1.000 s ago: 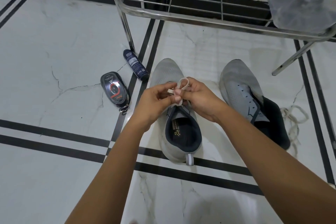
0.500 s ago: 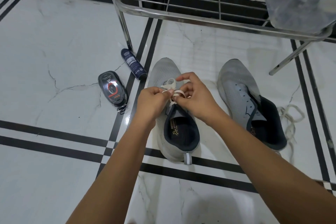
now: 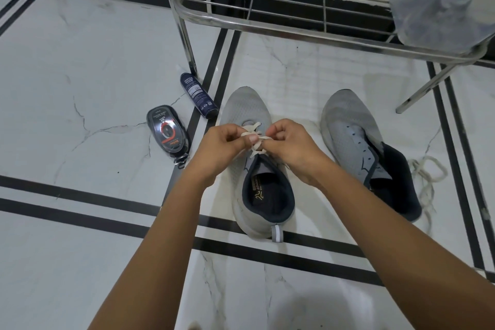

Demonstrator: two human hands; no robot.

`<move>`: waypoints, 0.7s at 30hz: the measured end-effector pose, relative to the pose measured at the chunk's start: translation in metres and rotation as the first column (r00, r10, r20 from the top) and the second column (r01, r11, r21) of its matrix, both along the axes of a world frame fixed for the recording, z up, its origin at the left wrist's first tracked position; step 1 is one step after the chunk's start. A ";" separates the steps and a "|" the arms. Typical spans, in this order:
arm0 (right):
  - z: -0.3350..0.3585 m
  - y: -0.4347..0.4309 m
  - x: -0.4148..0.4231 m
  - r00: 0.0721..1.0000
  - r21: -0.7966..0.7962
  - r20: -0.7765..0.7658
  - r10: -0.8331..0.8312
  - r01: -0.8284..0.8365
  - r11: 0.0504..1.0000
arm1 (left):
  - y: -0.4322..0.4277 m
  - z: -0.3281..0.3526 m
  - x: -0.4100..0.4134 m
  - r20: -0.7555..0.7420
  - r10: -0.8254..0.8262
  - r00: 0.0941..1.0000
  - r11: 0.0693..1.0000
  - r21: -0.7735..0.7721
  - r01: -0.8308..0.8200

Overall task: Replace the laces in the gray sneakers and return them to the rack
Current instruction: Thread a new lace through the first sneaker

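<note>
White lace (image 3: 253, 130), now lower, is being pinched by left hand (image 3: 225, 146) and right hand (image 3: 293, 146) fingers (image 3: 273, 132), tightening a knot on sneaker (image 3: 246, 107); other sneaker (image 3: 345, 118) unlaced.

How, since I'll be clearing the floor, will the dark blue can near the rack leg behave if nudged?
The dark blue can is a cylinder lying on its side on the glossy floor, so a sideways nudge would probably roll it. It looks rigid, so it should not dent when gripped. The rack leg near its far end might stop it.
</note>
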State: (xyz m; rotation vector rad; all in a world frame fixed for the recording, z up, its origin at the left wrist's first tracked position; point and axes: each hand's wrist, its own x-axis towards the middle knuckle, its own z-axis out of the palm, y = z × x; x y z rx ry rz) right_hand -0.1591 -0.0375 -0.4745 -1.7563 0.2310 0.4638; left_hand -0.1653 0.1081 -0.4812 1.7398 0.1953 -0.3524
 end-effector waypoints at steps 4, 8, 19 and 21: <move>-0.001 -0.002 0.000 0.999 -0.055 0.046 0.020 -0.017 0.998 | -0.003 -0.004 0.003 -0.045 0.032 0.998 0.998 -0.050 -0.035; -0.005 -0.001 -0.005 0.956 -0.213 0.266 0.127 -0.070 0.974 | -0.002 -0.004 0.009 -0.275 0.042 0.961 0.958 -0.262 -0.117; -0.021 -0.006 -0.009 0.642 -0.540 0.619 0.452 -0.069 0.839 | 0.001 0.003 0.011 -0.510 -0.027 0.860 0.901 -0.386 -0.200; -0.025 -0.008 -0.009 0.558 -0.593 0.652 0.513 -0.046 0.804 | 0.001 0.001 0.010 -0.521 -0.024 0.853 0.893 -0.394 -0.216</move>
